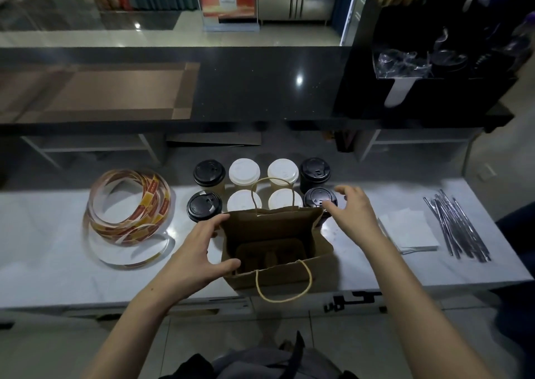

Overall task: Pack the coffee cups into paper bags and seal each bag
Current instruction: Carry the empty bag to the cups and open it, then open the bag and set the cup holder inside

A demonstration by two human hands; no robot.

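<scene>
Left hand (199, 251) grips the brown paper bag (275, 225) (moulded tray (269, 255) inside) at the white tabletop's (58, 248) near edge. Right hand (348, 215), fingers spread, is by a black-lidded cup (320, 197).

Paper bag (289, 225): brown kraft, matt, w/ twisted paper-cord handles (285, 297). Tray (270, 252) inside: rough moulded pulp. Black lids (320, 199): glossy plastic; white lids (244, 170): matt plastic. Worktop (58, 263): smooth, polished, marble-look. Upper counter (260, 89): glossy black, speckled. Thin sticks (457, 228): shiny film wrap.

white-lidded cup (244, 203) half behind bag (278, 225), sticker roll (150, 202) unreadable
</scene>
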